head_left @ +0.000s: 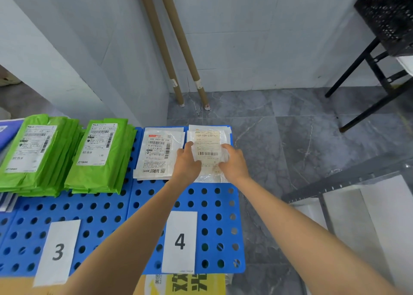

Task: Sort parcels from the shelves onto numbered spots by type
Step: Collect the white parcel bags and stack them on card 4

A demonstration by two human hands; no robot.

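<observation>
A clear plastic parcel (207, 148) with a cream label lies on top of a stack at the far right corner of the blue perforated board (210, 207). My left hand (186, 160) grips its left edge and my right hand (233, 161) grips its right edge. Beside it on the left sits a second stack of clear parcels (157, 153). Both stacks lie above the white card marked 4 (180, 242). Two stacks of green parcels (98, 158) lie above the card marked 3 (58, 251).
Grey tiled floor (290, 138) lies to the right of the board. A grey metal shelf frame (348, 180) stands at the right, a black crate on a black stand (388, 15) at the top right. Two cardboard tubes (178, 48) lean on the wall.
</observation>
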